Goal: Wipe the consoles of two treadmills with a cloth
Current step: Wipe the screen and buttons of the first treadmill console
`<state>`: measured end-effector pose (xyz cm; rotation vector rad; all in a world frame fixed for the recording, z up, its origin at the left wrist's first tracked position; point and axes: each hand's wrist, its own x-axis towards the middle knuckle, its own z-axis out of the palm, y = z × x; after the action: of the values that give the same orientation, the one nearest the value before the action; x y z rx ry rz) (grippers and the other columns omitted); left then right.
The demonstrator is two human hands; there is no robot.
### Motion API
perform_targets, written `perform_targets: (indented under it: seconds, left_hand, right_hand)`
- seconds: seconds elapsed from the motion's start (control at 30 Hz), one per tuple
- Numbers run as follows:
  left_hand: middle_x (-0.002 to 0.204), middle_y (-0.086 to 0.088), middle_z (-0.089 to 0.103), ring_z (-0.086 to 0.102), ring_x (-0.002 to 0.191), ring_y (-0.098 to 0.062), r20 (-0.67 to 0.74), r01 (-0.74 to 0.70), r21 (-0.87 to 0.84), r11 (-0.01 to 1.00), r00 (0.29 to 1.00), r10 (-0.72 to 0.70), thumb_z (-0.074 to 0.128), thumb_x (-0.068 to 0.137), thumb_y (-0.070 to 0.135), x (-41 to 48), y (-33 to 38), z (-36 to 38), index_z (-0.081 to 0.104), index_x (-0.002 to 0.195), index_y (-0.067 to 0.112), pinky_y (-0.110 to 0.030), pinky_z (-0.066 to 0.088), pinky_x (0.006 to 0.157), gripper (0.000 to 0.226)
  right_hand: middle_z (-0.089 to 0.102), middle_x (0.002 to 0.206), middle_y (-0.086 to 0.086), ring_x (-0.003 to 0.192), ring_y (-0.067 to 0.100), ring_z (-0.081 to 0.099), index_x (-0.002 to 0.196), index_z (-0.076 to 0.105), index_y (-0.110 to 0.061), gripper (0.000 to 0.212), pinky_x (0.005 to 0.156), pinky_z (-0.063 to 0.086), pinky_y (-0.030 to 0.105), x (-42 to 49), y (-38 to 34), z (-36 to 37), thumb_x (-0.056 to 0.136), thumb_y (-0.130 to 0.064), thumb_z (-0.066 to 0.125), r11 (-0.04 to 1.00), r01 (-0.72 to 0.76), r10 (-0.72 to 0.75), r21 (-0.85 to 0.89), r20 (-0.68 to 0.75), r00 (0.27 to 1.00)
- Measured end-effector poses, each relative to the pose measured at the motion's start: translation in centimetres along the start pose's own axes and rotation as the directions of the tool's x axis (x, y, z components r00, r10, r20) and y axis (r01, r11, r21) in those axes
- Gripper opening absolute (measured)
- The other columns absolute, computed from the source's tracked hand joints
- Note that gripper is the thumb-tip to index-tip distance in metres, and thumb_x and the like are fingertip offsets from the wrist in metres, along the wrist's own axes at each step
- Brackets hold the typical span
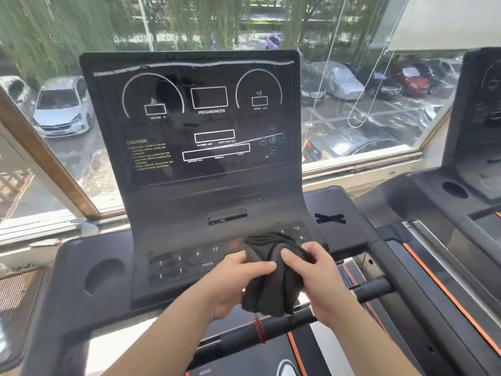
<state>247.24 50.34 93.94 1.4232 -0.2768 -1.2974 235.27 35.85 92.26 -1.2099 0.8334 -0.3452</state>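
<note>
Cloth: dark cloth [271, 280], bunched into folds, held over the right end of the keypad [187, 263] on the near console [189, 118]; its upper edge covers some keys, its lower edge hangs toward the handlebar [375, 289].
Left hand: left hand [233, 280] clamped on the cloth's left side, thumb lying across the top.
Right hand: right hand [321, 278] clamped on the cloth's right side, fingers curled into the folds.
Step in hand: looks like gathering or refolding the cloth rather than a wiping stroke; judgement only.
Near console, screen: pale streaks and a loose film edge along the top; cannot tell whether it has been wiped.
Near console, lower deck: cup holder [104, 276] and the surrounding plastic look dull and dusty; no clear wipe marks.
Second console: second console [479, 104] at the right edge, well apart from both hands; only partly in view.
Progress: probably early. The cloth is at the first treadmill; the second appears yet to be done.
Left to do: sweep screen, keypad and deck here, then move right.
</note>
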Motion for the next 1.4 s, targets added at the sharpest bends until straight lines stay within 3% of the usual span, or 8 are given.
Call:
perform_targets:
  seconds: [0.2, 0.43, 0.57, 0.7, 0.93, 1.0, 1.2, 1.4]
  left_hand:
    - [0.109, -0.007, 0.081, 0.077, 0.104, -0.028, -0.326, -0.128, -0.157, 0.979, 0.943, 0.071, 0.073, 0.097, 0.022, 2.4, 1.2, 0.5, 0.074, 0.118, 0.012, -0.052, 0.060, 0.097, 0.023]
    - [0.097, -0.005, 0.068, 0.062, 0.079, -0.015, -0.866, -0.386, 0.163, 0.908, 0.385, 0.319, 0.070, 0.095, 0.025, 4.9, 6.7, -0.2, 0.063, 0.087, 0.019, -0.026, 0.046, 0.068, 0.012]
    - [0.098, 0.001, 0.078, 0.073, 0.094, -0.020, -0.773, -0.401, -0.080, 0.913, 0.603, 0.197, 0.071, 0.095, 0.028, 7.4, 7.5, 1.6, 0.074, 0.099, 0.020, -0.038, 0.061, 0.085, 0.009]
    - [0.120, -0.012, 0.078, 0.074, 0.113, -0.031, -0.538, -0.424, -0.410, 0.807, 0.828, 0.161, 0.062, 0.103, 0.019, 7.1, 7.9, 4.3, 0.073, 0.122, 0.014, -0.055, 0.056, 0.101, 0.023]
    - [0.124, -0.012, 0.076, 0.073, 0.115, -0.030, -0.540, -0.424, -0.458, 0.781, 0.831, 0.134, 0.053, 0.107, 0.024, 6.4, 6.3, 4.3, 0.072, 0.127, 0.014, -0.050, 0.055, 0.099, 0.029]
    - [0.119, -0.011, 0.078, 0.076, 0.110, -0.027, -0.580, -0.417, -0.443, 0.794, 0.809, 0.101, 0.050, 0.110, 0.028, 6.4, 5.8, 4.8, 0.072, 0.126, 0.011, -0.050, 0.054, 0.102, 0.031]
    - [0.107, -0.009, 0.082, 0.079, 0.097, -0.023, -0.592, -0.293, -0.458, 0.839, 0.805, -0.042, 0.050, 0.110, 0.033, 6.3, 4.5, 5.4, 0.070, 0.120, 0.010, -0.050, 0.061, 0.094, 0.032]
    - [0.122, -0.017, 0.073, 0.068, 0.118, -0.035, -0.632, -0.250, -0.434, 0.865, 0.769, -0.095, 0.073, 0.083, 0.060, 4.8, 3.8, 3.8, 0.078, 0.113, 0.019, -0.048, 0.064, 0.085, 0.051]
  right_hand:
    - [0.077, 0.101, 0.015, 0.084, 0.024, 0.075, 0.111, 0.063, -0.007, 0.026, 0.071, 0.063, 0.039, 3.6, -3.1, 0.9, 0.096, -0.023, 0.078, 1.000, -0.008, 0.005, -0.026, -0.129, 0.992]
    - [0.067, 0.112, 0.004, 0.094, 0.023, 0.064, 0.113, 0.062, -0.020, 0.013, 0.091, 0.055, 0.040, 11.3, -7.7, 0.2, 0.102, -0.028, 0.061, 0.976, 0.020, -0.053, -0.217, -0.148, 0.988]
    - [0.074, 0.101, 0.007, 0.083, 0.019, 0.069, 0.102, 0.070, -0.017, 0.016, 0.069, 0.058, 0.030, 13.1, -9.7, 1.1, 0.104, -0.032, 0.063, 0.956, 0.034, 0.008, -0.290, 0.143, 0.990]
    - [0.083, 0.110, 0.009, 0.111, 0.037, 0.074, 0.109, 0.082, -0.015, 0.041, 0.093, 0.061, 0.045, 13.5, -9.8, 1.0, 0.098, -0.052, 0.068, 0.929, -0.022, 0.167, -0.369, 0.365, 0.916]
    - [0.083, 0.106, 0.002, 0.103, 0.022, 0.079, 0.112, 0.079, -0.015, 0.028, 0.098, 0.061, 0.047, 13.2, -9.1, -0.4, 0.096, -0.038, 0.076, 0.969, 0.006, 0.104, -0.248, 0.428, 0.898]
    - [0.076, 0.092, -0.001, 0.088, 0.018, 0.072, 0.096, 0.076, -0.016, 0.028, 0.085, 0.061, 0.040, 13.3, -8.5, -0.1, 0.092, -0.044, 0.078, 0.811, 0.309, -0.173, -0.496, 0.302, 0.937]
    - [0.070, 0.093, -0.009, 0.084, 0.017, 0.065, 0.075, 0.064, -0.021, 0.026, 0.060, 0.055, 0.036, 12.1, -8.5, 1.2, 0.093, -0.036, 0.077, 0.141, 0.672, -0.597, -0.727, 0.479, 0.643]
    - [0.051, 0.072, 0.004, 0.065, 0.009, 0.046, 0.091, 0.054, -0.003, 0.034, 0.060, 0.042, 0.021, 9.1, -12.8, 4.8, 0.106, -0.033, 0.060, 0.790, 0.484, -0.289, -0.377, 0.468, 0.835]
